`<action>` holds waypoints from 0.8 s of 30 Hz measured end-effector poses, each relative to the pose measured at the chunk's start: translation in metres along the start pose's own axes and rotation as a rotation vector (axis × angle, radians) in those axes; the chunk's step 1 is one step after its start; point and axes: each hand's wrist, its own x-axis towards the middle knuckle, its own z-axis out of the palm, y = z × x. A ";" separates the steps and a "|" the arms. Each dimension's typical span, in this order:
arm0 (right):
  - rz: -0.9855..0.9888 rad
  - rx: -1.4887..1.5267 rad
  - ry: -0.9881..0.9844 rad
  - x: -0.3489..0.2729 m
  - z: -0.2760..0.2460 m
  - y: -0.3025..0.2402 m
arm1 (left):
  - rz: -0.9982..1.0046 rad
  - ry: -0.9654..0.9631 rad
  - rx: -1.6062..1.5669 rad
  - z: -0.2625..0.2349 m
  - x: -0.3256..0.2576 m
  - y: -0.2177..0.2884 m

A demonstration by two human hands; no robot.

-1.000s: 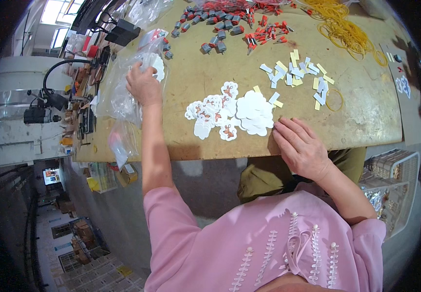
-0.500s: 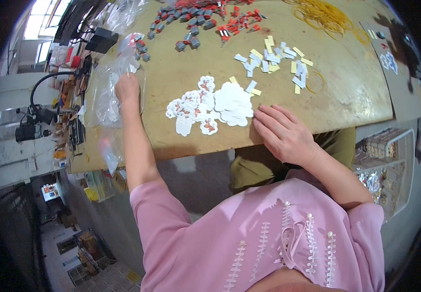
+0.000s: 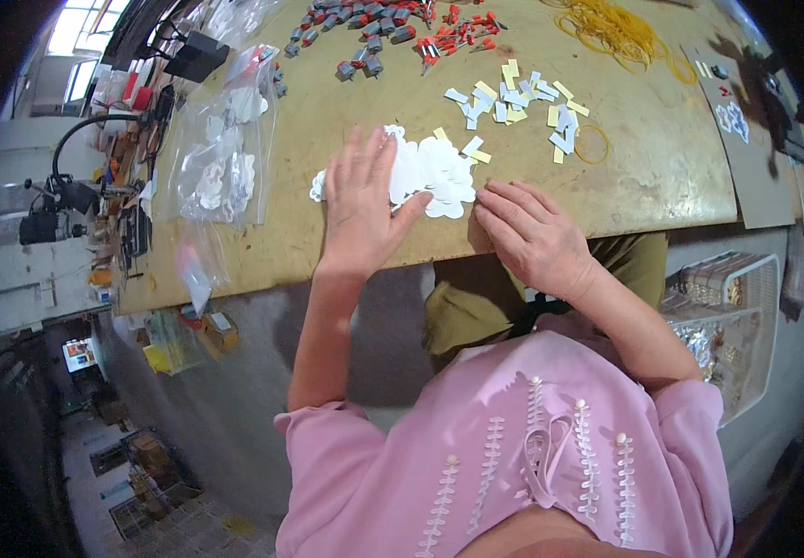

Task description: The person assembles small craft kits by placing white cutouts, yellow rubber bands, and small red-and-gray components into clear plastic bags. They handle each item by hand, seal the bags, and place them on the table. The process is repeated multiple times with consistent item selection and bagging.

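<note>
My left hand (image 3: 361, 209) lies flat with its fingers spread over the scalloped paper cut-outs (image 3: 439, 172). Most of the printed cut-outs are hidden beneath it, and a white one pokes out to its left. Beside the blank white cut-outs, at the table's near edge, my right hand (image 3: 539, 240) rests with its fingers stretched out and holds nothing. Small white and pale yellow strips (image 3: 513, 100) lie scattered beyond the hands.
Clear plastic bags (image 3: 262, 139) with white cut-outs lie on the table (image 3: 644, 186) at left. Grey-and-red small parts (image 3: 365, 60) and yellow rubber bands (image 3: 611, 35) are at the back. A white basket (image 3: 763, 344) stands below the right edge.
My left hand has moved right and nearer, from the plastic bags onto the printed cut-outs, and its fingers have spread. My right hand has stayed at the table edge.
</note>
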 end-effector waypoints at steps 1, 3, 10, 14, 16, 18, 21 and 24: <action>0.001 0.020 -0.007 0.000 -0.002 0.000 | -0.023 0.073 -0.029 -0.007 -0.004 0.000; 0.019 0.028 -0.012 0.004 -0.005 -0.001 | -0.100 0.154 -0.107 -0.013 -0.016 -0.007; 0.054 0.038 -0.006 0.004 -0.007 -0.006 | -0.333 0.364 0.082 -0.028 -0.093 -0.086; 0.022 0.041 -0.013 0.002 -0.002 -0.005 | -0.587 0.345 0.423 -0.067 -0.136 -0.154; 0.019 0.024 -0.018 0.002 -0.002 -0.004 | -0.598 0.248 0.770 -0.059 -0.153 -0.192; 0.022 0.014 -0.023 0.002 -0.004 -0.003 | -0.635 0.137 0.907 -0.057 -0.160 -0.215; 0.027 -0.003 -0.030 0.003 -0.005 -0.003 | -1.016 0.040 0.682 -0.063 -0.160 -0.249; 0.033 -0.007 -0.038 0.004 -0.005 -0.004 | -1.133 0.340 0.337 -0.069 -0.179 -0.271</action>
